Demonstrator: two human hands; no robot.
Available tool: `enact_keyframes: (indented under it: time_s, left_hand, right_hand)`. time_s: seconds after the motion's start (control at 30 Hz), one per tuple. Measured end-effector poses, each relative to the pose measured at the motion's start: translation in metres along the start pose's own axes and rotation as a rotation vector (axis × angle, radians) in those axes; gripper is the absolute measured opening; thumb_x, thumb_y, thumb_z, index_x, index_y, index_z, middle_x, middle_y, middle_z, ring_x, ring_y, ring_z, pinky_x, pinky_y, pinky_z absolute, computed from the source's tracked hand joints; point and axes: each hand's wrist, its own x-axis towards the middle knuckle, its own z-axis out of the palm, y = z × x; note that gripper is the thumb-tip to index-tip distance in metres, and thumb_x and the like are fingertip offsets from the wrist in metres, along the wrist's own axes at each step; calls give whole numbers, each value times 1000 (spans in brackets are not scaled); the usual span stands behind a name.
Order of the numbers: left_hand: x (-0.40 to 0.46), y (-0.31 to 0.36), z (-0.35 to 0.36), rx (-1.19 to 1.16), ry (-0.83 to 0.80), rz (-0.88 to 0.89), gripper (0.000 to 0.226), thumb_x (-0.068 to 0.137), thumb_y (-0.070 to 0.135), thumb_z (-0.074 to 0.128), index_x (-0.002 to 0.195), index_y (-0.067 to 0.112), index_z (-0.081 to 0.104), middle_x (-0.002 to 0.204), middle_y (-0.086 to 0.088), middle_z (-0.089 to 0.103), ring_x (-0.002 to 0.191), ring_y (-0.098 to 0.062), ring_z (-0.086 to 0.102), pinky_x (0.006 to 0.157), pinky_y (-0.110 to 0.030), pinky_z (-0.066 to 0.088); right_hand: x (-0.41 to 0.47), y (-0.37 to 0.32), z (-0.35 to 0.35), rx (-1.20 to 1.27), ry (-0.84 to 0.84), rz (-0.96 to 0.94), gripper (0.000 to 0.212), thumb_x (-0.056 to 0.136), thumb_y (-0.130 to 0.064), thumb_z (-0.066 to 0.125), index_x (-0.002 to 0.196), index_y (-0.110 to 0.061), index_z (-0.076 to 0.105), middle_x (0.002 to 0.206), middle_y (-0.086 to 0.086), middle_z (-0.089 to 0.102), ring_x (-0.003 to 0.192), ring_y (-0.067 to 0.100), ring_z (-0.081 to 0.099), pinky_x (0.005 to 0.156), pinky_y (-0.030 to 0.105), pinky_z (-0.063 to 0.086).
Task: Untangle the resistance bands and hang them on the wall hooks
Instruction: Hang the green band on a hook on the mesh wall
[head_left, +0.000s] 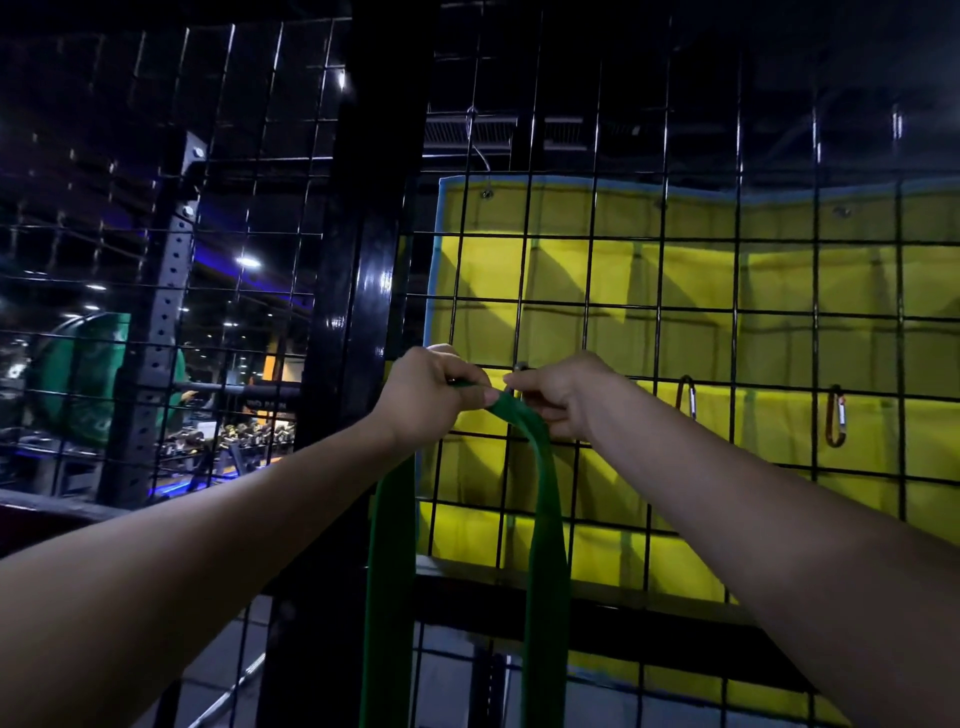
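Note:
A wide green resistance band (545, 561) hangs in two strands down out of the bottom of the view. Its top fold is pinched between my left hand (431, 395) and my right hand (563, 395), both held up against a black wire grid wall (660, 312). A small hook (521, 368) on the grid shows just above my right thumb; whether the band touches it is hidden by my fingers. Two orange carabiner hooks (687, 397) (835, 415) hang on the grid to the right, with nothing on them.
A yellow mat (779, 280) hangs behind the grid. A thick black post (358, 291) stands left of my hands. Further left, through the mesh, a perforated rack upright (161, 322) and dumbbell racks (244, 436) are visible in a dim gym.

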Motion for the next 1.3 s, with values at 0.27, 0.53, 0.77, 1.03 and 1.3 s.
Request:
enact_keyframes:
  time_s: [0.27, 0.53, 0.77, 1.03, 1.3]
  left_hand:
    - [12, -1, 1, -18, -17, 15, 9, 79, 13, 71, 87, 10, 74, 77, 6, 52, 75, -6, 52, 71, -20, 43]
    - [24, 5, -3, 6, -44, 35, 6, 79, 12, 70, 83, 10, 74, 83, -3, 59, 89, -22, 59, 86, -39, 50]
    - [33, 5, 1, -26, 36, 102, 12, 78, 9, 70, 89, 6, 73, 80, 3, 57, 86, -16, 58, 83, -30, 50]
    - [34, 4, 6, 35, 23, 79, 17, 81, 13, 69, 96, 5, 73, 85, 1, 61, 83, -11, 58, 79, -21, 48]
    - [38, 1, 1, -127, -100, -216, 8, 83, 11, 66, 88, 7, 70, 99, -7, 70, 94, -15, 64, 92, -27, 49]
  right_hand:
    - [10, 6, 0, -97, 117, -171, 33, 73, -18, 78, 89, -5, 53, 88, 16, 67, 76, 25, 68, 58, 33, 56]
    - [10, 7, -6, -173, 76, -206, 30, 78, -23, 75, 88, 1, 60, 83, 20, 66, 76, 30, 67, 57, 32, 50]
    - [1, 3, -13, -74, -28, -165, 28, 82, -14, 69, 99, 7, 60, 71, 13, 62, 54, 18, 61, 39, 20, 49]
    - [3, 4, -12, -43, -18, -140, 24, 79, -15, 72, 90, 4, 61, 71, 13, 60, 57, 18, 58, 44, 21, 51]
    - [1, 4, -11, -82, 26, -145, 46, 76, -23, 73, 106, 9, 60, 67, 11, 57, 58, 18, 55, 32, 13, 38]
